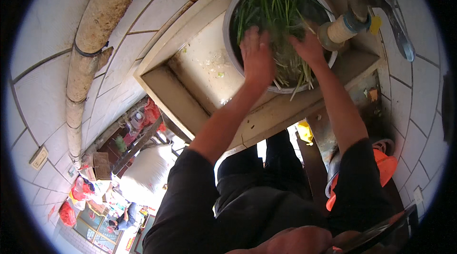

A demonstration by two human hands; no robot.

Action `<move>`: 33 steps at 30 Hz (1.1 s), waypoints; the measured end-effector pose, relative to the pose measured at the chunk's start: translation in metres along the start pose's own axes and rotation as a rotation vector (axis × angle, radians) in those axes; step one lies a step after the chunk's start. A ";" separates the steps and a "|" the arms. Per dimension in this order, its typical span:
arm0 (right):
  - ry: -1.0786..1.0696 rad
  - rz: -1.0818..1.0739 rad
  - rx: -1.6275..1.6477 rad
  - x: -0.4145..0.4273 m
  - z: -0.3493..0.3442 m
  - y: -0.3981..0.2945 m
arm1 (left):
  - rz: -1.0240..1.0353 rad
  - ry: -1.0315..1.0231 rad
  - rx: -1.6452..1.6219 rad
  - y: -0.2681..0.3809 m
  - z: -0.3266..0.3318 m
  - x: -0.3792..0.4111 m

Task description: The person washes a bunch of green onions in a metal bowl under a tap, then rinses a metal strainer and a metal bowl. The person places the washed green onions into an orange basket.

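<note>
Long green onions (280,0), with pale stem ends towards me, lie in water in a round metal basin (231,54). The basin stands in the right part of a pale rectangular sink (207,72). My left hand (257,57) is over the left side of the greens, its fingers touching them. At their right side is my right hand (307,45), its fingertips among the leaves and partly hidden. Whether either hand grips any stems is not clear.
A tap (330,36) with a wrapped spout reaches over the basin's right rim, near its metal lever (398,32). A thick pipe (96,25) runs along the tiled wall. A white sack (146,175) stands lower left; an orange plastic item (385,166) is by my right arm.
</note>
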State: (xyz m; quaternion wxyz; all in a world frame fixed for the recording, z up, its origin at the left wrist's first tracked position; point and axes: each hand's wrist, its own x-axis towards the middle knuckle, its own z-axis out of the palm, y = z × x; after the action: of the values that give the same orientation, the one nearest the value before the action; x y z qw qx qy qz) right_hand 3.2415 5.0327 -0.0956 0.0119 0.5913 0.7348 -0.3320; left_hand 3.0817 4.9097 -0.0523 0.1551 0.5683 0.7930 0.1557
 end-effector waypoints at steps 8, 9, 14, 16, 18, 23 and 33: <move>-0.339 0.482 0.689 -0.008 0.008 0.002 | -0.569 -0.167 -1.556 -0.002 0.089 -0.052; -0.424 0.659 1.017 -0.001 0.014 0.014 | -0.416 -0.262 -1.564 -0.003 0.101 -0.044; -0.293 0.351 1.052 -0.043 -0.011 -0.066 | -0.931 -0.442 -1.442 0.001 0.048 0.003; 0.087 0.084 0.791 -0.054 0.011 -0.064 | -1.206 -0.430 -1.431 0.013 0.042 -0.002; 0.068 0.037 0.751 -0.038 0.024 -0.044 | -0.816 -0.374 -1.368 0.004 0.046 -0.009; -0.034 0.149 0.147 0.015 0.015 0.008 | -0.657 -0.334 -1.652 -0.017 0.029 -0.017; 0.074 0.386 0.658 0.005 0.054 -0.007 | -0.647 -0.487 -0.348 0.006 0.072 0.025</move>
State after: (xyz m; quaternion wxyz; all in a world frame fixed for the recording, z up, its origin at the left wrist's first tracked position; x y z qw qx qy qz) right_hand 3.2133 5.0095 -0.1365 -0.1426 0.7026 0.4640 -0.5204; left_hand 3.1097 4.9400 -0.1170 0.4715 0.2762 0.8324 0.0920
